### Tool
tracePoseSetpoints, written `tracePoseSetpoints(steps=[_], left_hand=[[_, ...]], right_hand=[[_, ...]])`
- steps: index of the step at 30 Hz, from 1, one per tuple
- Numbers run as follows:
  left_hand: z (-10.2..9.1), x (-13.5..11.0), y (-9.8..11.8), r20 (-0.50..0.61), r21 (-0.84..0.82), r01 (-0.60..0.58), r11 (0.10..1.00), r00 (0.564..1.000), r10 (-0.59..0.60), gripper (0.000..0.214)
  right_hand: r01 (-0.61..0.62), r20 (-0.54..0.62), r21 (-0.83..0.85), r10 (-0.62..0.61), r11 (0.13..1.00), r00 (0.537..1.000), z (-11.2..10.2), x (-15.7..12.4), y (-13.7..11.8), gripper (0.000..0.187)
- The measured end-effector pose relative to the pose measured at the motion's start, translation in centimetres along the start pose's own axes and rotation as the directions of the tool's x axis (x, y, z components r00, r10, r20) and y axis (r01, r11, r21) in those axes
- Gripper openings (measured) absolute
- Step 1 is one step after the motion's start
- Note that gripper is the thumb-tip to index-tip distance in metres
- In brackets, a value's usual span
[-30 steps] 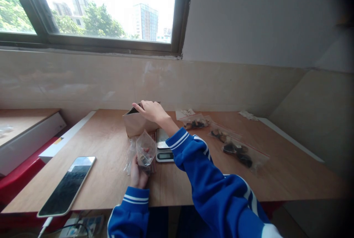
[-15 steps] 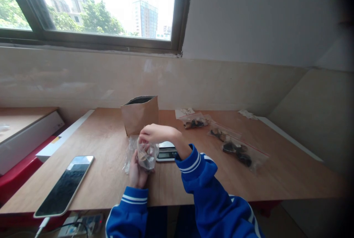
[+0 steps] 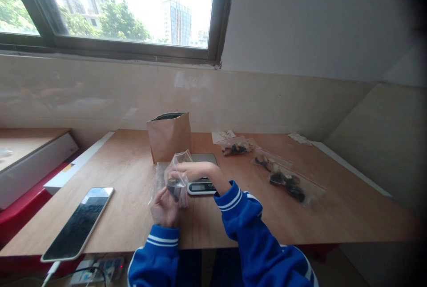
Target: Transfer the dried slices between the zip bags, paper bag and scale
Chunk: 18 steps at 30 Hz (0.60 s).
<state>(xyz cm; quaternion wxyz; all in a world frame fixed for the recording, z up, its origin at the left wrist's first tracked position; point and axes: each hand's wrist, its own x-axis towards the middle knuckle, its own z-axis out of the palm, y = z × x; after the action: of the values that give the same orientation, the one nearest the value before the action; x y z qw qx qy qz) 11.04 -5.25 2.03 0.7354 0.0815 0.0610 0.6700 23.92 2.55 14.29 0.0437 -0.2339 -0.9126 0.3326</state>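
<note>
Both my hands meet over a small transparent zip bag (image 3: 177,177) holding dark pieces near its lower end. My left hand (image 3: 162,207) pinches its lower part, and my right hand (image 3: 196,171) reaches across its front with the fingers on the plastic. A loose sheet of plastic (image 3: 156,187) shows behind them. Just beyond stands an open brown kraft paper bag (image 3: 169,138), untouched. To the right of my hands lies a digital kitchen scale (image 3: 202,185), its display lit and its steel top partly behind my right hand.
Three zip bags of dark dried pieces (image 3: 287,184) lie on the wooden table (image 3: 126,216) at right, with paper scraps (image 3: 300,138) behind. A smartphone (image 3: 77,225) lies at left. A power strip (image 3: 96,270) sits below the front edge.
My right hand has left the paper bag and moved down onto the zip bag. The zip bag has risen slightly and opened out, and the paper bag stands alone. The scale's top now shows.
</note>
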Motion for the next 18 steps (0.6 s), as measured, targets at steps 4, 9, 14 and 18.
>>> tracePoseSetpoints(steps=[4, 9, 14, 18], left_hand=[[0.6, -0.1, -0.4, -0.064, 0.044, -0.012, 0.999, 0.998, 0.015, 0.049], [1.6, 0.0, -1.0, -0.235, 0.190, -0.040, 0.981, 0.968, 0.085, 0.043], [1.8, 0.1, -1.3, -0.307, 0.275, -0.079, 0.958, 0.937, 0.165, 0.033], [1.9, 0.2, -1.4, -0.257, 0.278, -0.078, 0.958, 0.954, 0.152, 0.033]], right_hand=[[0.005, 0.019, 0.157, -0.008, 0.988, 1.000, -0.2, -0.8, 0.4, 0.011], [0.002, -0.013, 0.268, 0.002, 0.963, 1.000, -0.3, -1.7, 0.3, 0.023], [-0.017, 0.020, 0.356, 0.011, 0.934, 1.000, -0.6, -2.5, -0.1, 0.039], [0.046, -0.063, 0.323, -0.027, 0.945, 0.998, -0.5, -2.5, 0.1, 0.037]])
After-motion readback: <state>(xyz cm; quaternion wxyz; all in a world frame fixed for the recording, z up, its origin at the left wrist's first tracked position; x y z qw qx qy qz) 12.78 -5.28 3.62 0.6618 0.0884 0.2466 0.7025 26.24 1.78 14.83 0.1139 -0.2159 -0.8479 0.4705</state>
